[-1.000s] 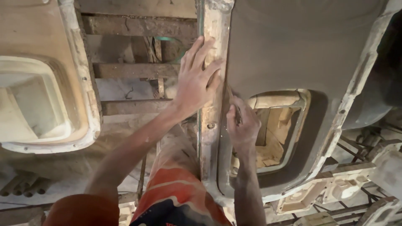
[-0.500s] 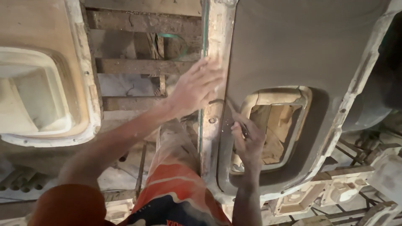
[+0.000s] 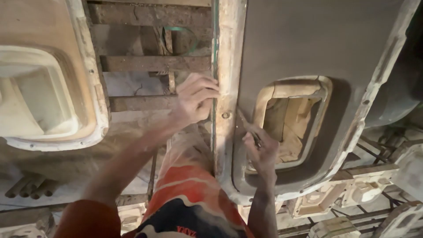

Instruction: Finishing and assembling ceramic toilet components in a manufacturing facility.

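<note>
Two hands: both on grey mould (image 3: pixel 308 48)
Left hand (image 3: pixel 196 99): fingers curled over mould rim (image 3: pixel 229 66)
Right hand (image 3: pixel 262 152): clamped on thin tool (image 3: pixel 247 127)

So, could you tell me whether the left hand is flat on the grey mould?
No: the left hand grips the pale edge flange beside the grey mould, fingers curled.

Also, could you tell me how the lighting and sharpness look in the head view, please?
In the head view the light is warm and dim; the grey mould is evenly lit without glare, while the far right edge falls into dark shadow. The left hand and the right hand with its thin tool are fairly sharp; the pale mould at left looks softer, and edges bow slightly.
</note>
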